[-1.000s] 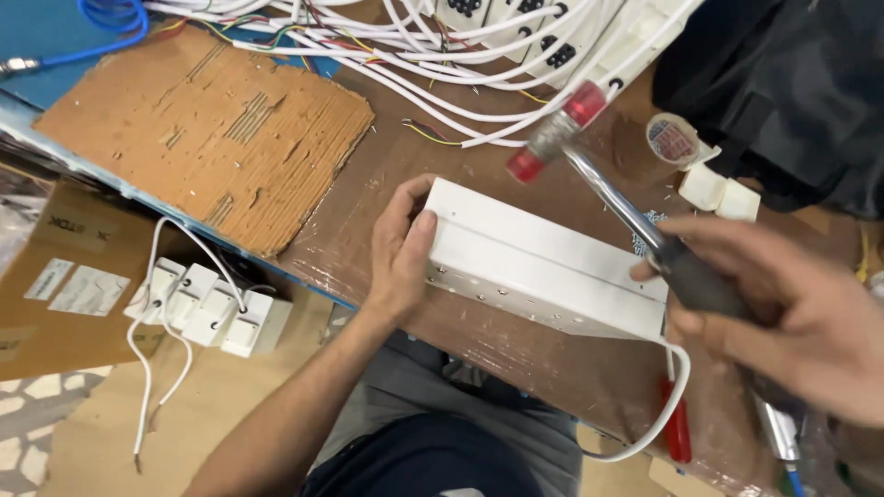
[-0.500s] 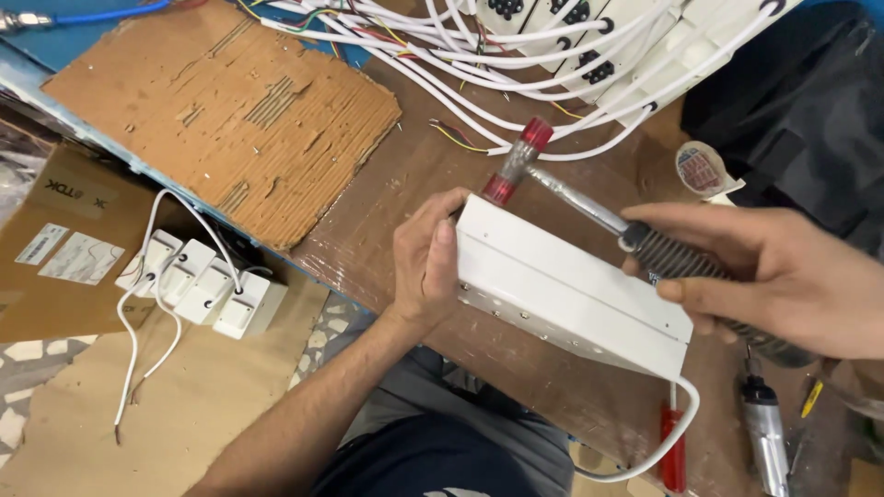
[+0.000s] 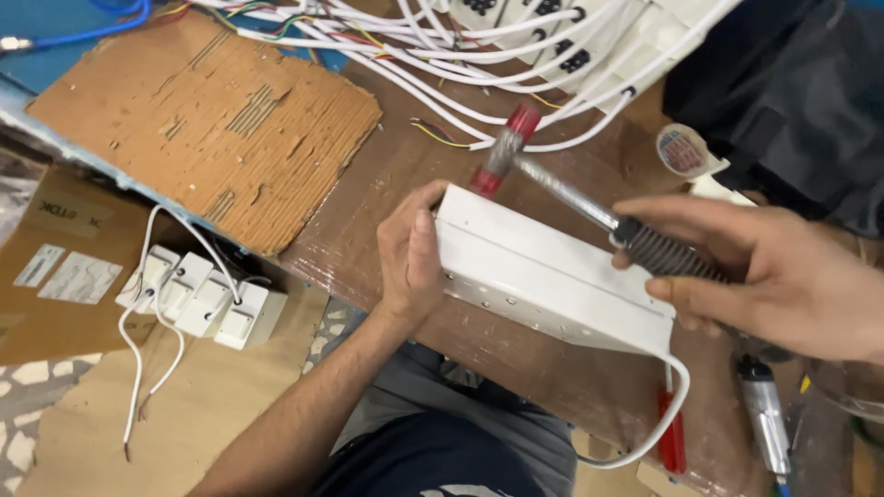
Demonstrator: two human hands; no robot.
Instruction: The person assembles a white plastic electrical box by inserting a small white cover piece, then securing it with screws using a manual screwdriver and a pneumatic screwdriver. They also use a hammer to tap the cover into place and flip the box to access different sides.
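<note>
Head view: at 9 o'clock small switch boxes lie on cardboard; at centre the left hand clasps the end of the white casing on the bench, while at 3 o'clock the right hand grips a hammer, head above the casing's far edge. This looks like tapping the casing shut; the next blow needs a steady brace.

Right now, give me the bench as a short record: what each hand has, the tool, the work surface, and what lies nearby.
left hand: left hand clasps the left end of the white box
right hand: right hand wrapped round the dark handle of the hammer
hammer: red-tipped head sits at the box's far left corner, shaft angled over the box
white box: long, lying on the brown table; a white cord leaves its right end
nearby: cardboard sheet, tangle of white cables, tape roll, red screwdriver, row of white switch blocks on the floor
</note>
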